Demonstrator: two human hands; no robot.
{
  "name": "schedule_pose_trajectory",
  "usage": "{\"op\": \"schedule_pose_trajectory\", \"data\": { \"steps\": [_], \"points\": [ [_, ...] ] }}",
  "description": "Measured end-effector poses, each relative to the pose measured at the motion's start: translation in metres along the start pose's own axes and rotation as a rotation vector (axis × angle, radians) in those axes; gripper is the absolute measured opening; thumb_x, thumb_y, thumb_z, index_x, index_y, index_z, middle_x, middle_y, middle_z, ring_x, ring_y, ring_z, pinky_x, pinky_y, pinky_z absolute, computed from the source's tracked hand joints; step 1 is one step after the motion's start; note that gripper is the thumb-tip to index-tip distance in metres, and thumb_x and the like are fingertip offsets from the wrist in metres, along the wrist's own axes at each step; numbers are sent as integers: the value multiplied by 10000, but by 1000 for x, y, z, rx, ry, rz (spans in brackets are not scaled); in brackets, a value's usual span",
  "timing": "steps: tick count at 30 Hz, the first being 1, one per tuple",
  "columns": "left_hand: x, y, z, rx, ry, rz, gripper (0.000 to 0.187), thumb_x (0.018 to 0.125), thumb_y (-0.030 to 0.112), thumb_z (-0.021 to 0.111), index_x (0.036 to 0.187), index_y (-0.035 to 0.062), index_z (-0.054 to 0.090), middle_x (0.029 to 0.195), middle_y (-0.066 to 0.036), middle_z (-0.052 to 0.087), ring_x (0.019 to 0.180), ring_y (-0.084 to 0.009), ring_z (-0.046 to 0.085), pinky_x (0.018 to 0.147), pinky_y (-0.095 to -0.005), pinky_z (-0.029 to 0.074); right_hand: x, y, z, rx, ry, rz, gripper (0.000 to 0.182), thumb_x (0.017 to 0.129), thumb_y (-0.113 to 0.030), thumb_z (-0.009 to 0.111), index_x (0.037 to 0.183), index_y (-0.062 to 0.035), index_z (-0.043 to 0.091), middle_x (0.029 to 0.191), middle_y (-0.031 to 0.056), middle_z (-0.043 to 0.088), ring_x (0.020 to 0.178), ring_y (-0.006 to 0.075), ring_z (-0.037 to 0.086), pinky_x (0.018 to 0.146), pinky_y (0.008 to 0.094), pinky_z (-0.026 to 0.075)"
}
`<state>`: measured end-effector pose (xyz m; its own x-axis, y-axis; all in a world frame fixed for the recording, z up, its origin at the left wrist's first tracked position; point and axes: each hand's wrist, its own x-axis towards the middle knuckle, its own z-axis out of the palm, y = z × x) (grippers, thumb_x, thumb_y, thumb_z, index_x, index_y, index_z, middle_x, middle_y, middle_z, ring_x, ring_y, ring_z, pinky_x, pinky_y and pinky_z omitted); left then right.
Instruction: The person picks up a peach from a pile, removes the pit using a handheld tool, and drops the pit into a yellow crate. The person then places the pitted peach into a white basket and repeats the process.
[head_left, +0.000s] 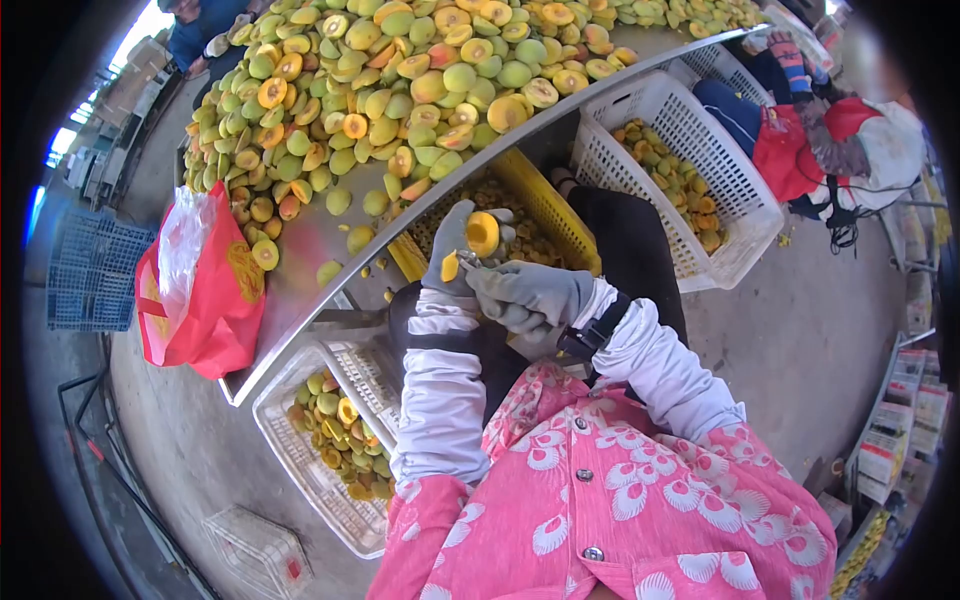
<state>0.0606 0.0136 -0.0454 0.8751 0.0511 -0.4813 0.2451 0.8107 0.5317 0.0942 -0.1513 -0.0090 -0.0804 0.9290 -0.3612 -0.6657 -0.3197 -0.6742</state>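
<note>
Grey gloves: covering both hands, which are working close together over the yellow crate (548, 208).
Left hand (450, 238): holding up the fruit half (482, 234), its orange hollow showing.
Right hand (535, 293): closing around the tool (468, 262), whose metal tip is sitting just below the fruit half.
Yellow scrap (450, 267): showing beside the tool tip; whether it is touching the tip, I cannot tell.
Wrist: a black watch (590, 337) is circling the right one, over a pale sleeve (655, 375).
Yellow crate: holding small brown and orange pieces, partly hidden by the hands.
Table (305, 240): bearing the fruit pile (400, 90), green, yellow and orange, many pieces lying cut.
Red bag (225, 318): standing at the table's left end, clear plastic poking out.
Right crate (742, 212): holding cut fruit, white and slatted.
Left crate (292, 462): holding more fruit, also white, below the table edge.
Blue crates (95, 270): stacking up at far left.
Co-workers: one in blue (200, 35) is showing at upper left, another in red (785, 145) at upper right.
</note>
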Motion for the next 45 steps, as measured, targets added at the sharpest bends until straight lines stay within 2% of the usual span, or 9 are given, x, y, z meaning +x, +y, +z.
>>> {"op": "schedule_pose_trajectory", "data": {
  "steps": [4,7,15,25,27,33,38,42,45],
  "points": [
    [46,-3,-35,652,662,590,454,986,352,456,950,-46,671,828,-130,697,654,-218,645,603,-302,505,6,13,-25,-162,382,-139,421,982,-514,530,799,-135,550,632,-72,446,492,40,379,438,221,299],
    [27,5,-25,601,605,705,463,1002,361,464,954,-51,669,837,-130,694,647,-215,643,604,-296,504,22,44,-61,-1176,1055,-346,318,975,-363,562,939,-50,527,684,158,602,591,322,616,563,400,467],
    [-14,-15,-10,304,379,638,409,1004,389,530,926,4,645,814,-70,658,687,-146,614,628,-269,493,38,30,-6,-1113,1007,-320,253,969,-291,537,1040,-53,491,804,260,649,774,459,639,685,532,483],
    [-159,-7,-70,1573,1181,1100,149,818,232,715,877,104,668,847,-139,661,770,-322,642,715,-404,505,61,72,-81,-1071,1228,-92,249,961,-255,561,1042,-29,497,867,292,652,815,453,649,691,528,484],
    [-188,21,-97,1881,1536,657,174,821,226,710,894,74,668,924,-162,647,872,-357,623,768,-436,485,64,77,-81,-1030,1205,-102,247,933,-233,609,1045,-35,513,881,274,656,827,455,641,707,513,490],
    [-48,139,-124,1847,801,909,420,825,289,711,1206,136,619,1121,-214,626,1091,-375,593,913,-452,487,68,83,-61,-1013,993,-238,321,925,-342,610,1064,-55,571,948,227,670,891,432,639,766,479,494],
    [56,193,-129,2169,790,193,529,774,272,731,1268,168,572,1196,-231,623,1093,-399,611,941,-455,493,51,76,-69,-656,987,-98,326,955,-369,570,1055,-59,567,868,236,667,817,427,653,721,470,494],
    [57,190,-127,2047,691,162,441,849,244,669,1273,178,567,1122,-190,662,1002,-353,649,881,-411,521,47,48,-61,-711,1027,-194,278,966,-332,561,1037,-63,560,832,231,662,781,423,654,682,472,487],
    [8,159,-85,519,89,326,309,973,198,526,1247,56,551,1054,-143,677,821,-227,635,781,-329,525,47,10,-32,-792,857,-354,194,996,-235,549,1047,-48,548,743,44,593,601,127,547,557,312,449]
  ]
}}
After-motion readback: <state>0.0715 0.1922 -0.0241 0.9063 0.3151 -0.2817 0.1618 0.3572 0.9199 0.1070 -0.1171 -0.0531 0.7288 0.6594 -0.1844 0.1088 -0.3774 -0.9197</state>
